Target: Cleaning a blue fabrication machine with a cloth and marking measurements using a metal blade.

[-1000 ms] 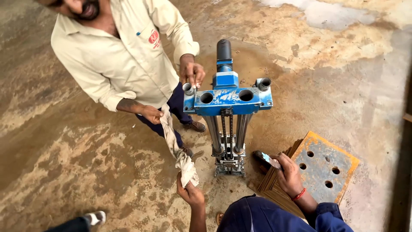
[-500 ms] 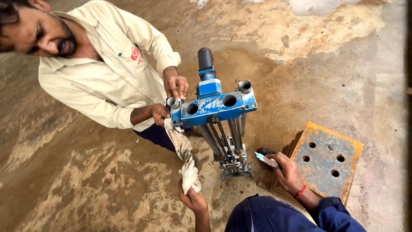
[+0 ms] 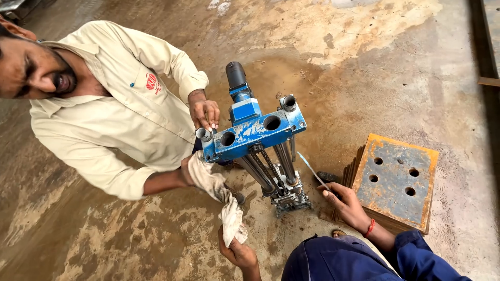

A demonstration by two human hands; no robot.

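Dusty brown floor (image 3: 104, 244) spreads wide around a blue drill stand (image 3: 255, 135) with empty round holes on top. Left hand (image 3: 237, 252) pinches the bottom of a white rag (image 3: 224, 203). Right hand (image 3: 346, 205) grips a thin rod (image 3: 312, 170) beside rusty holed plates (image 3: 398, 182).

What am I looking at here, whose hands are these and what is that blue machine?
The picture comes from a camera on a person's head, looking down at a stained concrete floor. That person's left hand grips the lower end of a dirty white rag; the right hand holds a thin flat tool. Between them stands a blue machine on steel columns. A co-worker in a cream shirt steadies its top and holds the rag's other end. Rusty drilled steel plates lie stacked at the right.
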